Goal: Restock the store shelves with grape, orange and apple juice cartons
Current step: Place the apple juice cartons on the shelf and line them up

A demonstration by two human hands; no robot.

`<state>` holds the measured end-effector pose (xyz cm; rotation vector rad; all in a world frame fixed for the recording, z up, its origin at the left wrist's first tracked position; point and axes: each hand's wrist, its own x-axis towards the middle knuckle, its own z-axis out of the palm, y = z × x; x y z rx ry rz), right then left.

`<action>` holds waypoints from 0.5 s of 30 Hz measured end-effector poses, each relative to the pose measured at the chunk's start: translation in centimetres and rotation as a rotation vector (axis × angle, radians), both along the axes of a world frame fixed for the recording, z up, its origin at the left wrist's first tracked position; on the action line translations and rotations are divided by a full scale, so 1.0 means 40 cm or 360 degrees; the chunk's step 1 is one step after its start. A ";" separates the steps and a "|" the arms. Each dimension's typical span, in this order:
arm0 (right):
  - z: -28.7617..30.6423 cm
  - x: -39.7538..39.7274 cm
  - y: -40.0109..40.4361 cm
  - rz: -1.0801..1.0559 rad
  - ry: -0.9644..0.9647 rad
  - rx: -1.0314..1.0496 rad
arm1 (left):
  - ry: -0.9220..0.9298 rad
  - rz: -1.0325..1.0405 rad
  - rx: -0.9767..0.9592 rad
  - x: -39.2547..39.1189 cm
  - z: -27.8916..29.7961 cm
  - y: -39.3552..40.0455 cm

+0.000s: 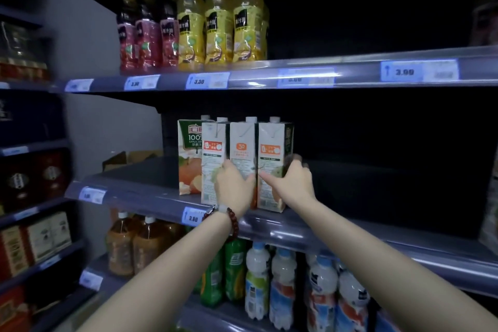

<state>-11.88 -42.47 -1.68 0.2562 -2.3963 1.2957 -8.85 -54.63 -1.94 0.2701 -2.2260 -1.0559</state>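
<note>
Several tall juice cartons stand in a row on the middle shelf (151,191). The leftmost apple juice carton (188,159) shows its green front, set a little further back. Beside it stand three cartons with their white side panels toward me: a left one (213,159), a middle one (242,148) and a right one (273,148). My left hand (234,186) wraps the lower part of the middle carton, its fingers reaching the left one. My right hand (292,180) grips the right carton, thumb on its front, fingers round its right side.
Red and yellow drink bottles (192,27) fill the left of the top shelf. Brown tea bottles (134,245) and green and white bottles (258,277) stand on the shelf below. A cardboard box (126,159) lies at the back left. The middle shelf runs dark to the right.
</note>
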 end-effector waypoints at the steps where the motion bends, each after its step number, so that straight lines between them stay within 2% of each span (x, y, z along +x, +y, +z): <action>1: 0.001 -0.006 -0.006 -0.0011 0.0006 -0.0031 | -0.0003 0.0062 -0.0021 -0.006 -0.002 0.010; 9: -0.002 -0.027 -0.042 -0.0143 0.0041 0.0008 | -0.0010 0.0204 -0.0187 -0.031 -0.024 0.020; 15: -0.008 -0.032 -0.050 -0.0244 0.0086 0.0067 | 0.0105 0.0292 -0.0277 -0.032 -0.045 0.036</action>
